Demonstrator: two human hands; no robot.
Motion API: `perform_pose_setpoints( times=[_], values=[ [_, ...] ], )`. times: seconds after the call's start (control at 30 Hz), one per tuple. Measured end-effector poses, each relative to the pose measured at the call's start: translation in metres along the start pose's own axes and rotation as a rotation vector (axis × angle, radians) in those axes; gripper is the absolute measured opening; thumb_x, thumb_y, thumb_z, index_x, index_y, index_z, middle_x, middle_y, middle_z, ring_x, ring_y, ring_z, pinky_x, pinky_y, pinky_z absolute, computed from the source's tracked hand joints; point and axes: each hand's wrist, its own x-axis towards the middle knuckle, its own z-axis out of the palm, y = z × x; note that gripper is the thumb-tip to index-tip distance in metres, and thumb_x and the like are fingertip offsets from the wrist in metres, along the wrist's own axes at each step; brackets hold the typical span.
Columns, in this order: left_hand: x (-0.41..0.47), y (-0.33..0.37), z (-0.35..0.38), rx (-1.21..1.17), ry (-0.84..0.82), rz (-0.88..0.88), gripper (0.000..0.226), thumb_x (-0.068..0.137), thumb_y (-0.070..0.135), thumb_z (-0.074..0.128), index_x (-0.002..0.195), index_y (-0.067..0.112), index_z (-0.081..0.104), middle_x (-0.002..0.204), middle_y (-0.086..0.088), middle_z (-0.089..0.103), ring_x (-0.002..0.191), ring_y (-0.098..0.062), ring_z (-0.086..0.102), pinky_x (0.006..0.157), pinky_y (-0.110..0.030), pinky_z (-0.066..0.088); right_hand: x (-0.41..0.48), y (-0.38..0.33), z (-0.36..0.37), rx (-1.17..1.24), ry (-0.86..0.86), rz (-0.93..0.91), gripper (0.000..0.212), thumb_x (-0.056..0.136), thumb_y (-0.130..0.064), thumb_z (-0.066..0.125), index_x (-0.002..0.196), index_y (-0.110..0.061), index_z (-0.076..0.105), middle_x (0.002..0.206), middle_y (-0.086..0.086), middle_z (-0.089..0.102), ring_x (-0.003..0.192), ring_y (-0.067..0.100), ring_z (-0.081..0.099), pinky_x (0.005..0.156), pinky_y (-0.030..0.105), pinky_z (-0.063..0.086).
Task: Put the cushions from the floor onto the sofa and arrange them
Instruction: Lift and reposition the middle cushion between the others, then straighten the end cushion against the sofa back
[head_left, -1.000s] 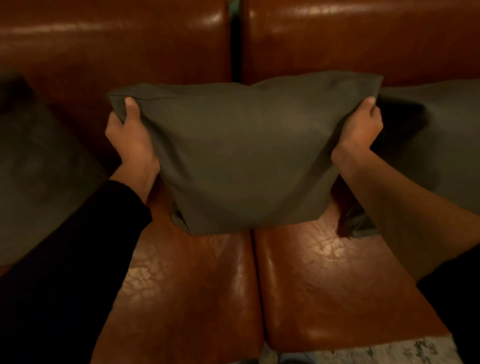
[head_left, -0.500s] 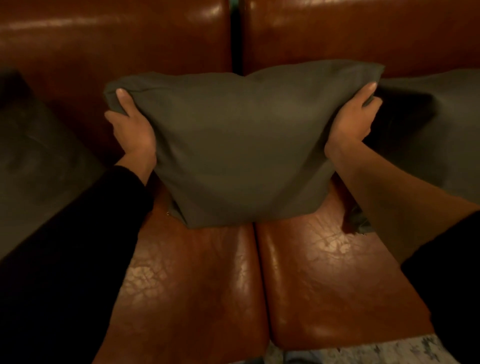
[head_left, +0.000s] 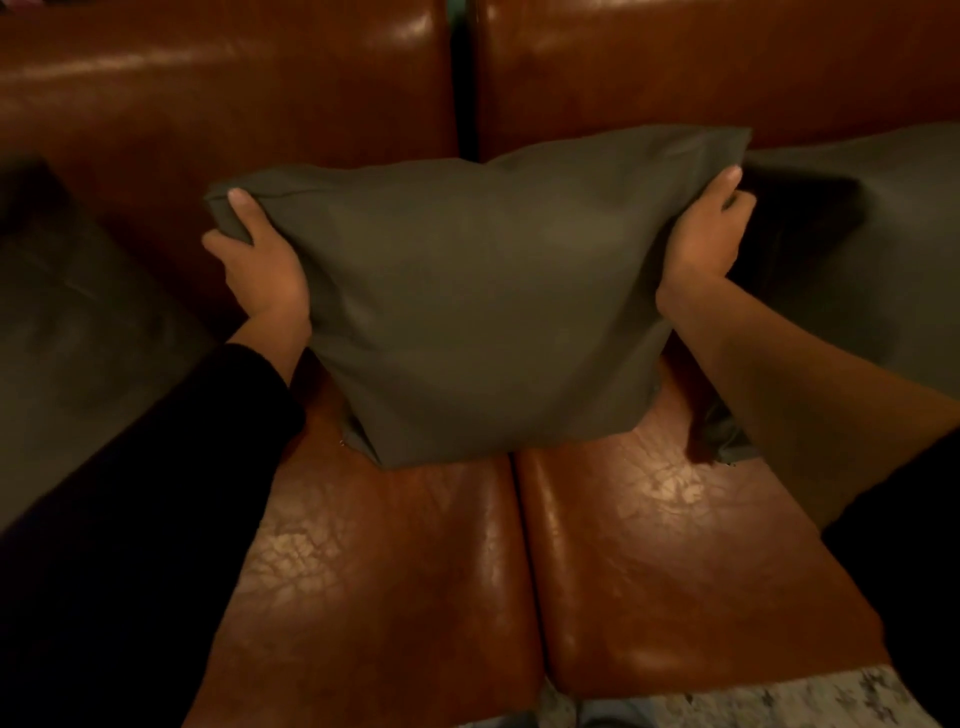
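A dark olive cushion (head_left: 483, 306) stands upright on the brown leather sofa (head_left: 395, 571), over the gap between the two seat pads, its bottom edge resting on them. My left hand (head_left: 260, 270) grips its upper left corner and my right hand (head_left: 706, 239) grips its upper right corner. A second olive cushion (head_left: 872, 249) leans against the backrest at the right, partly behind my right arm. A third olive cushion (head_left: 78, 332) lies at the left, partly covered by my black sleeve.
The sofa's backrest (head_left: 234, 88) rises behind the cushions, with a dark gap between its two halves. A pale patterned floor (head_left: 753, 701) shows below the seat's front edge at the bottom right.
The held cushion has shifted slightly back toward the backrest and settled on the seat. Both hands keep their hold on its top corners.
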Motion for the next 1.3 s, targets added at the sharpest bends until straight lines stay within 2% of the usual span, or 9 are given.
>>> perform_pose_setpoints(
  times=[0.1,0.2,0.33,0.53,0.63,0.77,0.83,0.93,1.3],
  values=[
    [0.002,0.001,-0.006,-0.024,0.021,0.009,0.05,0.099,0.051,0.034,0.13,0.012,0.034,0.116,-0.002,0.047,0.105,-0.018,0.052,0.087,-0.027,0.043,-0.003,-0.007,-0.006,-0.034,-0.007,0.006,0.046,0.098,-0.054,0.025,0.131,-0.025,0.041,0.12,-0.002,0.052,0.118,0.024,0.048,0.102,0.05,0.037],
    [-0.005,0.003,-0.01,0.081,0.081,0.061,0.052,0.098,0.047,0.04,0.138,0.016,0.03,0.136,-0.008,0.035,0.12,-0.023,0.044,0.092,-0.03,0.04,-0.01,-0.011,-0.016,-0.098,0.004,-0.052,0.047,0.099,-0.051,0.032,0.136,-0.024,0.037,0.137,0.004,0.041,0.123,0.023,0.044,0.104,0.048,0.037],
    [-0.041,0.006,-0.018,0.4,0.099,0.405,0.062,0.094,0.043,0.047,0.147,0.019,0.024,0.15,-0.011,0.021,0.135,-0.03,0.025,0.104,-0.042,0.027,-0.031,-0.01,-0.039,-0.282,-0.064,-0.264,0.059,0.098,-0.044,0.04,0.149,-0.019,0.024,0.149,0.007,0.026,0.136,0.023,0.031,0.11,0.038,0.03],
    [-0.087,0.011,-0.018,0.596,-0.27,0.793,0.058,0.094,0.038,0.048,0.146,0.018,0.032,0.154,-0.011,0.024,0.144,-0.03,0.016,0.113,-0.051,0.007,-0.055,0.0,-0.085,-0.526,-0.25,-0.565,0.063,0.097,-0.042,0.045,0.151,-0.018,0.022,0.155,0.008,0.024,0.143,0.023,0.022,0.116,0.04,0.02],
    [-0.112,0.019,-0.004,0.584,-0.548,0.935,0.061,0.091,0.043,0.042,0.145,0.017,0.036,0.15,-0.01,0.036,0.14,-0.028,0.028,0.114,-0.052,0.018,-0.061,0.001,-0.107,-0.602,-0.287,-0.626,0.062,0.097,-0.042,0.046,0.149,-0.016,0.026,0.151,0.009,0.034,0.14,0.024,0.029,0.114,0.041,0.026],
    [-0.149,0.022,0.021,0.546,-0.861,1.129,0.05,0.09,0.043,0.04,0.123,0.014,0.063,0.129,-0.01,0.06,0.122,-0.026,0.054,0.102,-0.054,0.04,-0.064,0.007,-0.146,-0.722,-0.327,-0.725,0.055,0.098,-0.038,0.048,0.146,-0.015,0.035,0.147,0.008,0.043,0.138,0.024,0.034,0.11,0.036,0.029],
    [-0.169,0.022,0.033,0.501,-0.946,1.162,0.046,0.09,0.039,0.041,0.112,0.011,0.07,0.118,-0.009,0.067,0.113,-0.024,0.062,0.1,-0.042,0.044,-0.061,0.013,-0.169,-0.767,-0.299,-0.766,0.052,0.096,-0.039,0.049,0.142,-0.014,0.043,0.14,0.01,0.05,0.135,0.025,0.04,0.108,0.038,0.034],
    [-0.198,0.025,0.05,0.485,-1.018,1.157,0.043,0.091,0.037,0.045,0.113,0.009,0.069,0.117,-0.008,0.068,0.111,-0.02,0.062,0.098,-0.022,0.038,-0.049,0.022,-0.208,-0.799,-0.228,-0.757,0.052,0.092,-0.041,0.046,0.136,-0.014,0.051,0.133,0.011,0.058,0.13,0.026,0.047,0.104,0.04,0.037],
    [-0.328,0.052,0.126,0.527,-1.058,1.049,0.033,0.096,0.036,0.051,0.115,0.015,0.069,0.121,0.0,0.066,0.113,-0.014,0.06,0.095,-0.03,0.046,0.037,0.03,-0.362,-0.918,-0.193,-0.714,0.055,0.09,-0.048,0.044,0.137,-0.021,0.05,0.139,0.007,0.052,0.134,0.023,0.042,0.106,0.042,0.034]
  ],
)
